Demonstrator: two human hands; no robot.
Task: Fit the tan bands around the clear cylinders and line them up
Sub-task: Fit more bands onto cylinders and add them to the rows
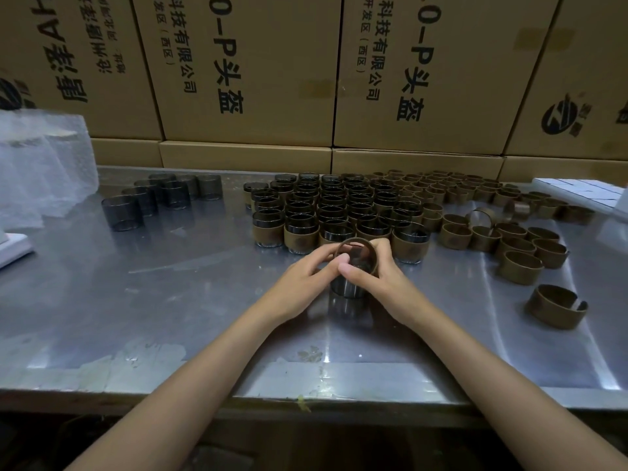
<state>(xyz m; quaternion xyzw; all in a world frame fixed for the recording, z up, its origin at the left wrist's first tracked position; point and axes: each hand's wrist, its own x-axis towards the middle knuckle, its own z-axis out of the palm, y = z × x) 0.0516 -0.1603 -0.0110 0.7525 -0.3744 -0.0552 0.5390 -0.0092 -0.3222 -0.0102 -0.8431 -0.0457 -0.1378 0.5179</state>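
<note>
Both hands, left (307, 266) and right (372, 270), pinch a stiff, springy tan band (356, 254) by its rim over a smooth, likely slippery clear cylinder (346, 294).

The fingertips of the left hand (307, 266) and right hand (377, 270) hide much of the tan band (360, 248) and the clear cylinder (345, 294) beneath it. The far banded cylinders (326, 195) blur together (too small to count). The cardboard boxes (251, 69) are cut off at the top edge.

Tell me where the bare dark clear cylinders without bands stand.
In the head view, the bare clear cylinders stand far left on the metal table, between the bubble wrap and the banded rows.
</note>
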